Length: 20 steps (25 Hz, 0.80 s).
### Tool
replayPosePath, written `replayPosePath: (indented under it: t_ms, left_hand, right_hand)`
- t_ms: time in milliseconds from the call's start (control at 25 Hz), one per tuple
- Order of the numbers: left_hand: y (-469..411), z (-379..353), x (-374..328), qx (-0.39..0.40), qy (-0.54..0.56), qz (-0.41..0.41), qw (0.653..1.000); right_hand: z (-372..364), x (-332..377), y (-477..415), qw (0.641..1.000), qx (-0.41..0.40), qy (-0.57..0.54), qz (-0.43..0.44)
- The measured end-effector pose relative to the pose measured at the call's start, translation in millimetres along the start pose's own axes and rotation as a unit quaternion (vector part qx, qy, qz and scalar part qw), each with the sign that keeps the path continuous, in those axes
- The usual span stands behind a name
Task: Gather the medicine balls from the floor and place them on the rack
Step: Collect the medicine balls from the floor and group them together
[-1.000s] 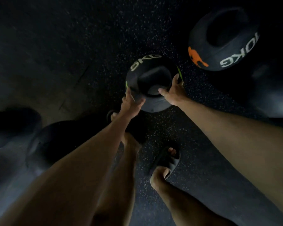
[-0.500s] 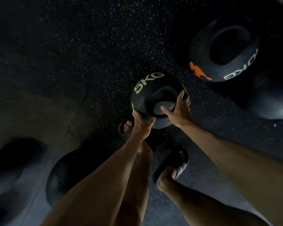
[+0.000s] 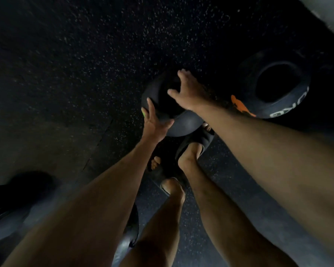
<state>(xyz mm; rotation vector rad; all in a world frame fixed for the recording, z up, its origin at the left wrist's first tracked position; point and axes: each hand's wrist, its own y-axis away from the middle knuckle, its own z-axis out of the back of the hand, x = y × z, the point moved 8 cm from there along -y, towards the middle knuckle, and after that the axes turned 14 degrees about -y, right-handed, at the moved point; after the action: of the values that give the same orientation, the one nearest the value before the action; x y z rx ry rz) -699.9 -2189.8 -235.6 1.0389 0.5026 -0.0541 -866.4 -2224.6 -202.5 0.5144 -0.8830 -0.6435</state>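
While the medicine ball (image 3: 181,125) sits low over the feet, left hand (image 3: 153,123) pressing flat-fingered against its side, right hand (image 3: 188,93) spread and curved over its top, squeeze inward evenly. Judgement: shift the right palm lower before lifting, clear of the larger ball (image 3: 289,110) beside.

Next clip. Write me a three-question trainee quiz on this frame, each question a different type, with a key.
1. True or false: the left hand and the right hand both touch the small black medicine ball with the green mark.
2. The blotch on the larger black medicine ball at the right is: A blue, B orange, C purple.
3. Fill in: the forward foot wears a black slide ___.
Key: 1 true; 2 B; 3 sandal.
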Motion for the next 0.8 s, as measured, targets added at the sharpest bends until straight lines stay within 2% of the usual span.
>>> replayPosePath:
  t_ms: [80,120,200,360,440,520,600,720,800]
  left_hand:
    - [-12,21,10,-0.017,-0.001,-0.001,1.000]
    - [-16,27,13,-0.022,-0.007,-0.001,1.000]
    - [-24,32,12,-0.032,-0.026,-0.003,0.999]
    - [-40,24,-25,-0.045,-0.075,-0.004,0.996]
    - [-52,26,-61,-0.052,-0.145,-0.013,0.988]
    - [-72,33,-108,-0.052,-0.134,0.007,0.990]
    - [-92,48,-160,-0.081,-0.140,0.014,0.987]
    - [-109,72,-207,-0.138,-0.120,-0.084,0.980]
    - [-108,78,-207,-0.151,-0.092,-0.135,0.975]
  right_hand:
    - [-17,11,7,0.993,-0.019,0.100,0.065]
    - [-20,8,16,0.989,-0.041,0.123,0.070]
    - [-22,-5,34,0.990,-0.088,0.096,0.060]
    - [-16,-35,47,0.990,-0.130,0.026,0.044]
    - [5,-52,37,0.990,-0.137,-0.030,0.021]
    - [26,-63,28,0.989,-0.137,-0.055,0.009]
    - [35,-66,28,0.990,-0.139,-0.033,0.014]
    - [36,-64,20,0.988,-0.156,-0.010,-0.004]
    - [55,-65,2,0.982,-0.175,-0.038,-0.051]
